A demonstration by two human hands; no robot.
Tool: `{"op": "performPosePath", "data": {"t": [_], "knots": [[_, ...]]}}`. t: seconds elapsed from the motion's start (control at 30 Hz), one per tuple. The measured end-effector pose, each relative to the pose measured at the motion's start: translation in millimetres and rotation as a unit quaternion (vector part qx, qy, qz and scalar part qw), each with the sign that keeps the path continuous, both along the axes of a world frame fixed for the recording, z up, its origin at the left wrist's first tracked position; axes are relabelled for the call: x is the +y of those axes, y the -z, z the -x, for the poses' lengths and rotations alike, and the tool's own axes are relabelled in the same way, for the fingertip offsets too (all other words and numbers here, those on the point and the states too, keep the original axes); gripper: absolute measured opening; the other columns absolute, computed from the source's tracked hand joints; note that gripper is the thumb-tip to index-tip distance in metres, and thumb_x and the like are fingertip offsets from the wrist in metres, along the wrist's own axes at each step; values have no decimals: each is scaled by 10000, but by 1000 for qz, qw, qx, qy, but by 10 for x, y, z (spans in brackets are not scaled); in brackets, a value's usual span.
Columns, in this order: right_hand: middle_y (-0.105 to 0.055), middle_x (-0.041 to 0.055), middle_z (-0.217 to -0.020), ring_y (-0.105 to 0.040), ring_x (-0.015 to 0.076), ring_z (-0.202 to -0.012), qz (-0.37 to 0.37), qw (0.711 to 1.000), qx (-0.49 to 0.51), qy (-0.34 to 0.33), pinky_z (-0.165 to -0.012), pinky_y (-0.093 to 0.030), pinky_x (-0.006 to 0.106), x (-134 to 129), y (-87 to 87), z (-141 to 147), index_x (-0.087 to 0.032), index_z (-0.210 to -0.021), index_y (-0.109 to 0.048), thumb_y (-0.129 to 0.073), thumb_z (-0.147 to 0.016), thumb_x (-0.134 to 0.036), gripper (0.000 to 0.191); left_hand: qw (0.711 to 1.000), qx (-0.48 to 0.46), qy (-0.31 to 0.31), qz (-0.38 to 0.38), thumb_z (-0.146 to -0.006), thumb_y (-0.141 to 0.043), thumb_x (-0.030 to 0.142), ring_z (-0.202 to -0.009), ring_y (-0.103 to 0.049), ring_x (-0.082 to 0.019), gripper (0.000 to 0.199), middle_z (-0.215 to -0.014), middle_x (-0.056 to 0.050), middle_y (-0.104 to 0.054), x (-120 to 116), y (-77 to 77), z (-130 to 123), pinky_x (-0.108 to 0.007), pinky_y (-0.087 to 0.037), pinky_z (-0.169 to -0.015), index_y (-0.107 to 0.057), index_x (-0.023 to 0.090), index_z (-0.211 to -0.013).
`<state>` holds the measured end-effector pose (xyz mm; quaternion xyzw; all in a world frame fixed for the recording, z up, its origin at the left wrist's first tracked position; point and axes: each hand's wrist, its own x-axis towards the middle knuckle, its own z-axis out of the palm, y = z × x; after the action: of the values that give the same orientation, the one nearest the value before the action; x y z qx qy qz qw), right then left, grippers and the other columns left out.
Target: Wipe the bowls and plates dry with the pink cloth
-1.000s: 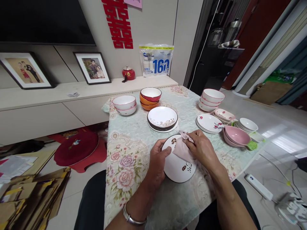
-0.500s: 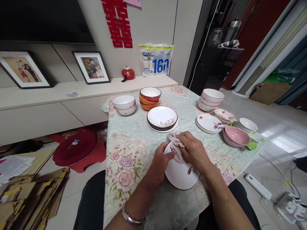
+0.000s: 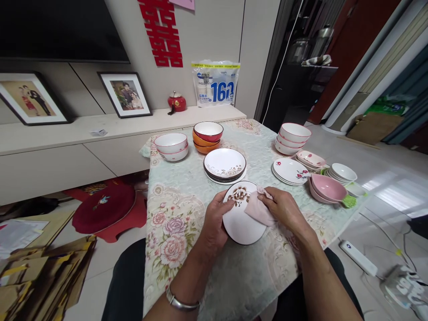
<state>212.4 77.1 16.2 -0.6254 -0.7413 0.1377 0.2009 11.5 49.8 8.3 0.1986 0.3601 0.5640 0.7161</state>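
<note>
A white plate with a dark rim and a brown flower print is tilted up above the near part of the table. My left hand grips its left edge, thumb on the face and fingers behind. My right hand pinches a pale pink cloth that lies against the plate's right side. Just beyond stands a stack of similar dark-rimmed plates.
Red and orange bowls and white bowls stand at the back left. On the right are more white bowls, flowered plates, pink bowls and small white bowls. A flowered cloth covers the table.
The plate has risen and tilted, and its brown flower print now shows. My right hand has moved the cloth from the upper left toward the plate's right edge.
</note>
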Motion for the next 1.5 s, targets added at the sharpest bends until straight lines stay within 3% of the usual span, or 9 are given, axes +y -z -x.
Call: {"op": "performPosePath", "data": {"t": [0.13, 0.33, 0.5, 0.67, 0.83, 1.0, 1.17, 1.33, 1.5], "knots": [[-668, 67, -840, -569, 200, -750, -53, 998, 42, -11, -671, -364, 288, -4, -16, -12, -194, -796, -615, -498, -924, -314, 211, 998, 14, 63, 26, -590, -789, 200, -610, -626, -159, 443, -782, -52, -738, -20, -6, -28, -273, -481, -588, -700, 132, -1019], [-677, 36, -871, -564, 205, -830, -149, 970, 193, -10, -756, -399, 306, -46, -107, 23, -219, -999, -708, -573, -915, -337, 198, 998, 33, 45, 42, -580, -782, 196, -548, -606, -148, 327, -698, -12, -717, -32, 3, -61, -273, -475, -550, -678, 167, -889], [-606, -14, -715, -503, 142, -610, -56, 926, 374, 14, -558, -366, 255, -114, -142, 63, -197, -942, -694, -602, -905, -456, 277, 998, 26, 40, 49, -562, -780, 209, -563, -623, -171, 349, -725, -25, -723, -38, -5, -59, -290, -481, -548, -660, 168, -888], [-660, 33, -861, -583, 188, -795, -85, 967, 240, 7, -703, -432, 291, -66, -97, 114, -192, -982, -721, -593, -919, -408, 258, 998, 31, 37, 50, -566, -767, 211, -524, -581, -146, 324, -665, -5, -684, -41, 15, -65, -270, -442, -527, -654, 173, -867], [-632, 90, -1079, -590, 213, -1008, -84, 971, 199, -101, -876, -466, 340, -97, -81, 324, -218, -1202, -682, -477, -988, -321, 314, 997, 48, 36, 39, -577, -693, 156, -492, -501, -100, 247, -582, 45, -584, -34, 51, -71, -230, -365, -500, -648, 185, -818], [-605, 124, -1168, -519, 256, -1050, -165, 970, 60, -170, -890, -459, 387, -175, -65, 612, -199, -1244, -656, -492, -950, -185, 337, 999, 27, 40, 1, -531, -596, 59, -521, -506, -92, 492, -677, 52, -626, -63, 21, -97, -223, -380, -525, -672, 217, -991], [-668, 115, -1107, -494, 269, -976, -175, 981, -54, -70, -858, -406, 397, -85, -40, 451, -191, -1162, -670, -476, -943, -160, 294, 998, 61, 22, 8, -570, -659, 120, -485, -470, -77, 270, -667, 47, -631, -79, -18, -83, -212, -354, -482, -644, 195, -829], [-661, 66, -778, -529, 214, -739, -20, 999, -32, 25, -677, -364, 308, -1, 2, 152, -200, -791, -624, -433, -990, -335, 307, 998, 42, -43, 24, -563, -722, 177, -526, -552, -119, 326, -684, 30, -675, -32, -7, -45, -237, -416, -515, -618, 195, -872], [-635, 53, -811, -562, 205, -730, -44, 994, -47, 86, -634, -337, 289, -11, 21, 21, -218, -948, -678, -470, -961, -342, 242, 997, 15, -65, 42, -568, -746, 201, -590, -639, -170, 404, -746, -4, -723, 4, 47, -27, -284, -479, -586, -593, 198, -942]]}}
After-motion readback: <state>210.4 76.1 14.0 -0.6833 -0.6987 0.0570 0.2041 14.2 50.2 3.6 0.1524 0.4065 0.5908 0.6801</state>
